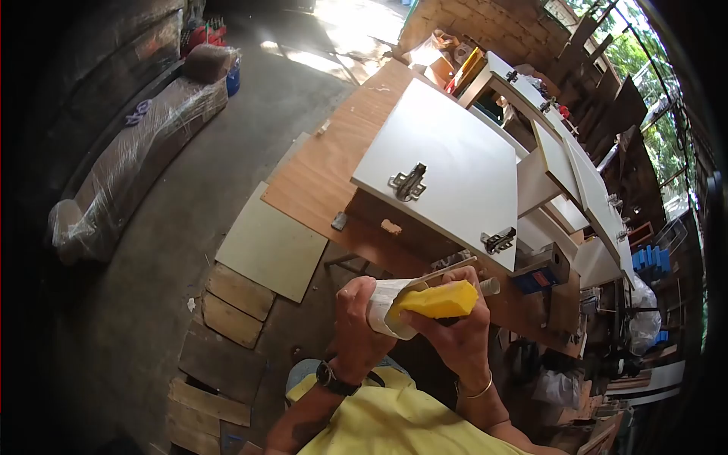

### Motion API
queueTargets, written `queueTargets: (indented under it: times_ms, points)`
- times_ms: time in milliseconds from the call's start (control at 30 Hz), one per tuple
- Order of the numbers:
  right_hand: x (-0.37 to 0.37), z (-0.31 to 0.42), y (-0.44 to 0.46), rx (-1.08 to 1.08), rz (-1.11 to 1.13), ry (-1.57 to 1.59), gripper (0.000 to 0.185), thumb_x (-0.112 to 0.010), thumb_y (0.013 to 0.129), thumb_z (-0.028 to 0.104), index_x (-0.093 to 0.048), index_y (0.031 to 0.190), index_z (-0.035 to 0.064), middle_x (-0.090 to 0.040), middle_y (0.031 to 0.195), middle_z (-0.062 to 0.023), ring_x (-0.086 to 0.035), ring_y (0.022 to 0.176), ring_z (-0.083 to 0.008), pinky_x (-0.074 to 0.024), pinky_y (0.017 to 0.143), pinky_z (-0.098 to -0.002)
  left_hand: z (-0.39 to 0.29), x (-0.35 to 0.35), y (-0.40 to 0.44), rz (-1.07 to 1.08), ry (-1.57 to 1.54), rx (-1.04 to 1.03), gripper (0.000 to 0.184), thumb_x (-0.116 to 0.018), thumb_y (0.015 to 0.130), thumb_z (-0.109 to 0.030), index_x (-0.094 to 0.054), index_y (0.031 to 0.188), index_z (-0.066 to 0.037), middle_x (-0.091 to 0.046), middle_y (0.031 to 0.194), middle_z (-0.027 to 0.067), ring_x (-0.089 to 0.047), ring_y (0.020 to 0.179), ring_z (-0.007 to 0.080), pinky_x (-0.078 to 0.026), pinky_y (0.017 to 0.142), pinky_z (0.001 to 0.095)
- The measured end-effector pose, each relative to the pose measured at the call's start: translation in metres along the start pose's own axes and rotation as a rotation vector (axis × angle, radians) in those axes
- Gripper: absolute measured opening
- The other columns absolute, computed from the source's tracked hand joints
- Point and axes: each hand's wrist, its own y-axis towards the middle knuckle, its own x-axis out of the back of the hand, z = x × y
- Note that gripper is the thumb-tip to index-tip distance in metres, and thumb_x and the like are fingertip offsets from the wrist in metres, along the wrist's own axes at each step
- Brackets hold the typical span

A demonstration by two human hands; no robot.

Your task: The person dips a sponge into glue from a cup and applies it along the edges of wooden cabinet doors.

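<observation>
"Nearest?"
"A yellow shirt (387, 421), at six o'clock."
"Beyond?"
"A table (326, 171), eleven to four, bearing a white door (447, 159) around two."
"The hands?"
"The left hand (356, 322), near six, gripped a white cup (388, 303). The right hand (464, 330), between four and five, pinched a yellow sponge (440, 301) at the cup's open end."

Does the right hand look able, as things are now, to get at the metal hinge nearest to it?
Probably yes: the hinge lies uncovered on the white panel, just beyond the right hand. However, its fingers hold a yellow sponge, which likely must be put down first.
</observation>
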Motion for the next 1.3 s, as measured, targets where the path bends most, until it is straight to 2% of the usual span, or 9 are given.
queueTargets:
  times_ms: [100,200,333,533,667,867,1067,1167,1300]
  points:
    - [0.02,-0.011,0.0,0.01,-0.114,0.143,0.023,-0.083,0.069,0.004,-0.068,0.087,0.0023,-0.06,0.095,-0.0057,-0.056,0.086,-0.0159,-0.0482,0.07,-0.0259,-0.008,-0.015,0.014,0.098,-0.045,0.12,0.075,-0.089,0.059,-0.022,-0.047,0.118,-0.001,-0.052,0.109,0.0143,-0.052,0.1,0.0295,-0.045,0.087,0.0412]
    - [0.033,-0.036,0.001,0.002,-0.214,0.342,0.031,-0.082,0.069,0.001,-0.063,0.093,0.0043,-0.063,0.097,-0.0079,-0.059,0.086,-0.0161,-0.05,0.073,-0.0265,-0.014,-0.042,0.025,0.051,-0.162,0.037,0.079,-0.089,0.059,-0.019,-0.042,0.121,-0.004,-0.05,0.107,0.0127,-0.052,0.098,0.0279,-0.044,0.086,0.0408]
    - [0.057,-0.063,-0.008,0.021,-0.282,0.406,0.042,-0.081,0.069,-0.004,-0.053,0.099,0.0061,-0.063,0.096,-0.0113,-0.061,0.089,-0.0171,-0.0516,0.077,-0.0285,-0.028,-0.07,0.039,0.195,-0.157,-0.013,0.084,-0.09,0.059,-0.015,-0.038,0.124,-0.007,-0.049,0.109,0.012,-0.051,0.098,0.0254,-0.044,0.085,0.0386]
    - [0.092,-0.108,-0.033,-0.1,-0.567,0.49,0.039,-0.078,0.072,0.002,-0.05,0.099,0.0044,-0.062,0.096,-0.0113,-0.06,0.085,-0.0164,-0.0509,0.078,-0.0286,-0.037,-0.124,0.029,0.303,-0.263,-0.061,0.083,-0.089,0.06,-0.013,-0.037,0.124,-0.006,-0.047,0.111,0.0121,-0.051,0.098,0.0237,-0.044,0.085,0.0369]
    - [0.114,-0.113,-0.046,-0.227,-0.667,0.906,0.035,-0.074,0.078,0.008,-0.049,0.102,0.0026,-0.061,0.096,-0.0141,-0.059,0.081,-0.0164,-0.0508,0.071,-0.0288,-0.045,-0.147,0.02,0.38,-0.3,-0.105,0.082,-0.088,0.061,-0.01,-0.037,0.125,-0.006,-0.047,0.112,0.0129,-0.051,0.096,0.0242,-0.045,0.085,0.0373]
    - [0.126,-0.116,-0.062,-0.187,-0.757,0.952,0.034,-0.071,0.08,0.008,-0.048,0.105,0.0018,-0.058,0.098,-0.0148,-0.058,0.079,-0.0175,-0.0507,0.066,-0.0293,-0.061,-0.164,0.017,0.476,-0.417,-0.176,0.08,-0.086,0.062,-0.008,-0.036,0.125,-0.006,-0.047,0.112,0.0134,-0.052,0.097,0.024,-0.046,0.083,0.0356]
    - [0.125,-0.112,-0.075,-0.117,-0.966,0.945,0.037,-0.071,0.081,0.01,-0.048,0.109,0.0011,-0.057,0.097,-0.0128,-0.058,0.078,-0.0178,-0.0509,0.065,-0.0298,-0.065,-0.166,0.018,0.553,-0.435,-0.214,0.081,-0.087,0.062,-0.009,-0.035,0.125,-0.006,-0.046,0.112,0.0129,-0.052,0.097,0.0234,-0.045,0.083,0.035]
    - [0.117,-0.105,-0.074,-0.211,-0.977,0.842,0.036,-0.069,0.083,0.012,-0.05,0.112,0.0,-0.057,0.096,-0.0108,-0.058,0.077,-0.0167,-0.0507,0.063,-0.0298,-0.062,-0.161,0.019,0.617,-0.461,-0.198,0.08,-0.086,0.063,-0.01,-0.035,0.124,-0.005,-0.046,0.112,0.0122,-0.051,0.098,0.0224,-0.045,0.084,0.0352]
    - [0.107,-0.105,-0.077,-0.262,-1.126,0.878,0.034,-0.069,0.087,0.018,-0.054,0.112,-0.0006,-0.057,0.093,-0.0078,-0.058,0.076,-0.0146,-0.0493,0.061,-0.0286,-0.039,-0.15,0.028,0.691,-0.539,-0.134,0.08,-0.085,0.064,-0.012,-0.034,0.125,-0.005,-0.046,0.114,0.0111,-0.051,0.101,0.0216,-0.044,0.087,0.0365]
